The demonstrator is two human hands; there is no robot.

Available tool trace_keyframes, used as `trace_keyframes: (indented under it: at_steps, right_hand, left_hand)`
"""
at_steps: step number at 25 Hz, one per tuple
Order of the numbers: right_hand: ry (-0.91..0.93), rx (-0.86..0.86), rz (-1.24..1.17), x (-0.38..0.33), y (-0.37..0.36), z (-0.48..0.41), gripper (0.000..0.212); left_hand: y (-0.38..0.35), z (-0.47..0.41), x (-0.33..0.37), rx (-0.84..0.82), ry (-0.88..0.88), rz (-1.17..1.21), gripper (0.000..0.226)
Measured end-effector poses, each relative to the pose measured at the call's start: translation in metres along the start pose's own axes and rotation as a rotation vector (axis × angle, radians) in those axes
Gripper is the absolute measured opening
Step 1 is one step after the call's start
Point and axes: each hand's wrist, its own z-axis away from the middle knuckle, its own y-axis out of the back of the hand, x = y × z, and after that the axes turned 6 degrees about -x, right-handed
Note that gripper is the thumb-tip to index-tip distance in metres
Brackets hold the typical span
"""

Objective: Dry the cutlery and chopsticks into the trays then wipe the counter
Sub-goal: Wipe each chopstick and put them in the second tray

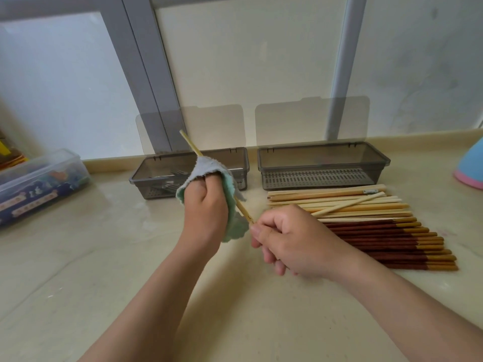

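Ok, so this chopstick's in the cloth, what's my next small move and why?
Probably draw the chopstick through the cloth with your right hand: your left hand wraps the cloth round its middle, and its far end pokes out, likely unwiped.

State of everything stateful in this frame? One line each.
Left hand: grips pale green cloth around a light bamboo chopstick.
Right hand: pinches that chopstick's near end.
Left grey translucent tray: lid up, forks inside.
Right grey translucent tray: lid up, nothing seen inside.
Pale and dark red chopsticks: lying on beige counter.
Clear plastic box: lid on.
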Motion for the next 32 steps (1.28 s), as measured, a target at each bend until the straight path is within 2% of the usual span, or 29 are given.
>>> trace_keyframes:
  at_steps: [5,7,9,12,14,17,19,23,24,27,28,29,32]
  right_hand:
    - [0.03,0.068,-0.206,-0.001,0.004,-0.004,0.03]
    - [0.033,0.177,-0.303,0.005,0.025,-0.006,0.026]
    - [0.048,0.293,-0.423,0.012,0.042,-0.006,0.026]
    - [0.059,0.258,-0.48,0.018,0.043,-0.008,0.019]
    - [0.065,0.306,-0.554,0.019,0.046,-0.007,0.014]
    - [0.077,0.498,-0.723,0.02,0.065,-0.007,0.015]
    - [0.061,0.55,-0.79,0.02,0.067,-0.007,0.015]
    - [-0.012,0.347,-0.67,0.011,0.041,-0.008,0.009]
    - [-0.024,0.388,-0.66,0.011,0.043,-0.01,0.01]
    - [0.003,0.701,-0.752,0.012,0.082,-0.019,0.012]
    - [0.029,0.778,-0.71,0.012,0.098,-0.023,0.011]
    - [0.048,0.824,-0.569,0.013,0.113,-0.029,0.011]
    - [0.106,0.842,0.063,0.017,0.142,-0.056,0.02]
  left_hand:
    - [-0.003,0.012,-0.002,-0.359,-0.071,-0.154,0.046]
    - [0.006,0.007,-0.002,-0.514,-0.05,-0.173,0.043]
    - [0.01,0.009,0.001,-0.738,-0.057,-0.237,0.037]
    - [0.008,0.014,0.004,-0.925,-0.059,-0.32,0.029]
    - [0.006,0.014,0.004,-0.952,-0.041,-0.3,0.028]
    - [0.007,0.012,0.004,-1.014,-0.01,-0.307,0.038]
    - [0.006,0.013,0.003,-1.016,-0.019,-0.314,0.039]
    - [0.005,0.013,0.001,-0.926,-0.002,-0.308,0.032]
    - [0.006,0.013,0.0,-0.928,0.015,-0.323,0.034]
    - [0.011,0.014,-0.002,-0.978,0.036,-0.361,0.039]
    - [0.012,0.015,-0.001,-0.958,0.047,-0.353,0.039]
    - [0.012,0.014,0.001,-0.905,0.061,-0.327,0.04]
    - [0.009,0.012,0.003,-0.693,0.122,-0.202,0.047]
